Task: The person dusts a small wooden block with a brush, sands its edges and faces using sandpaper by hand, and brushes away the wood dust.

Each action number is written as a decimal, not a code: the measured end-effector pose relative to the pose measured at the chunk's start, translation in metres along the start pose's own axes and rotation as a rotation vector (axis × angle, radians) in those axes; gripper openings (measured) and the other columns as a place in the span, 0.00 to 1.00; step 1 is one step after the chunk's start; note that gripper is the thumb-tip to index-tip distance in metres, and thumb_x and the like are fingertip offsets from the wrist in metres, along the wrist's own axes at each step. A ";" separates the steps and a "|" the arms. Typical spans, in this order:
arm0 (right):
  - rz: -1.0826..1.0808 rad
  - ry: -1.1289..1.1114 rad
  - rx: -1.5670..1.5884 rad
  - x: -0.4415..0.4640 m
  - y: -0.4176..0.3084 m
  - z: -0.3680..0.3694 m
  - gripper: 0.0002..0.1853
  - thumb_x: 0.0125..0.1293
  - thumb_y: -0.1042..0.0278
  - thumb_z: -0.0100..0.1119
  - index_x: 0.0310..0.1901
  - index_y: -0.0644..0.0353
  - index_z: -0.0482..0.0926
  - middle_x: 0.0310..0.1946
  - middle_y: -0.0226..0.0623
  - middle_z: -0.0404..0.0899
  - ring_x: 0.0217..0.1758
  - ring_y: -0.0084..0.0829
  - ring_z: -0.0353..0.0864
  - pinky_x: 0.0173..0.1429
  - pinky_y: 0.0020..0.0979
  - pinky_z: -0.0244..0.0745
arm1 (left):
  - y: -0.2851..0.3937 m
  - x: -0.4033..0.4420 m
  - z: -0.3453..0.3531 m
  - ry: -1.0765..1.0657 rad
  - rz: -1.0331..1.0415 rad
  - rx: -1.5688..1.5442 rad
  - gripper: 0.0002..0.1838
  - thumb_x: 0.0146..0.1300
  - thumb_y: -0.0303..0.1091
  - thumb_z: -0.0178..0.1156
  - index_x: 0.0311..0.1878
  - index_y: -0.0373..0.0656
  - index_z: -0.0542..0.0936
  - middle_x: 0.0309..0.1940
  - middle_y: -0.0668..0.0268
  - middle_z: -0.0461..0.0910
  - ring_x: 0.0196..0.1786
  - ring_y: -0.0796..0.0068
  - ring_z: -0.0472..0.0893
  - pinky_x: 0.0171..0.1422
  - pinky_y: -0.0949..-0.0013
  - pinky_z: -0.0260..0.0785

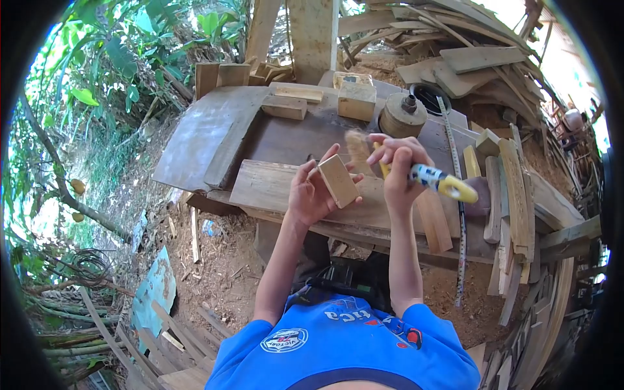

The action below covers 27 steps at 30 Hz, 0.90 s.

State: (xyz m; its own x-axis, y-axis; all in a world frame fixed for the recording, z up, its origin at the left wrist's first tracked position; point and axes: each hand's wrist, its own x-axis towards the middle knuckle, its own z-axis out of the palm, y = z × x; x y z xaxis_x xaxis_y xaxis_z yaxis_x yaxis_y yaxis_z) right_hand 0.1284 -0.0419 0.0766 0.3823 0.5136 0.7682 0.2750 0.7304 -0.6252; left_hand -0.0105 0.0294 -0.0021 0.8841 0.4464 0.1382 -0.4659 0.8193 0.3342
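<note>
My left hand (316, 188) holds a small rectangular wooden block (338, 181), its broad face turned up and tilted, with fingertips showing along its edges. In my right hand (402, 159) is a paintbrush (459, 188) with a yellow handle wrapped in a patterned band and a hole at its end. Its tan bristles point left beside the block and are smeared by motion, so I cannot tell whether they touch it. Both hands are above a light plank (279, 185) along the near edge of the workbench (286, 133).
A round wooden drum with a metal bolt (403, 116) stands at the back, beside a hollow wooden box (356, 101). A measuring tape (453, 143) runs down the right side and hangs over the edge. Stacked boards (481, 60) lie behind, and upright offcuts (513, 195) crowd the right.
</note>
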 end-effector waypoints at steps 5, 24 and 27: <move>0.435 -0.270 0.412 -0.024 -0.003 0.015 0.16 0.73 0.59 0.51 0.41 0.69 0.76 0.25 0.37 0.75 0.26 0.31 0.81 0.37 0.35 0.81 | 0.002 0.008 -0.024 -0.263 -0.042 -0.390 0.31 0.72 0.53 0.38 0.74 0.51 0.58 0.64 0.55 0.69 0.62 0.60 0.74 0.64 0.56 0.70; 0.531 0.234 1.013 -0.025 0.023 -0.010 0.43 0.63 0.23 0.31 0.75 0.37 0.47 0.76 0.43 0.46 0.80 0.38 0.37 0.78 0.50 0.35 | 0.001 -0.004 0.008 0.153 0.009 0.076 0.36 0.69 0.57 0.44 0.75 0.48 0.54 0.59 0.54 0.74 0.58 0.60 0.77 0.62 0.54 0.71; 0.529 0.258 1.036 -0.023 0.020 -0.007 0.44 0.62 0.21 0.25 0.75 0.38 0.46 0.76 0.44 0.45 0.80 0.39 0.34 0.78 0.50 0.29 | 0.002 -0.004 0.004 0.169 -0.003 0.077 0.36 0.69 0.56 0.43 0.75 0.49 0.53 0.59 0.54 0.74 0.58 0.60 0.77 0.62 0.54 0.72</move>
State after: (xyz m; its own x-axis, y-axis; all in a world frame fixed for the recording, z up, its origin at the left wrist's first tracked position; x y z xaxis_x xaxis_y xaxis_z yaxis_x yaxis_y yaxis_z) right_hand 0.1309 -0.0422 0.0452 0.4329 0.8414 0.3236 -0.7681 0.5322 -0.3561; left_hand -0.0145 0.0274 0.0018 0.8640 0.5031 -0.0191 -0.4533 0.7938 0.4055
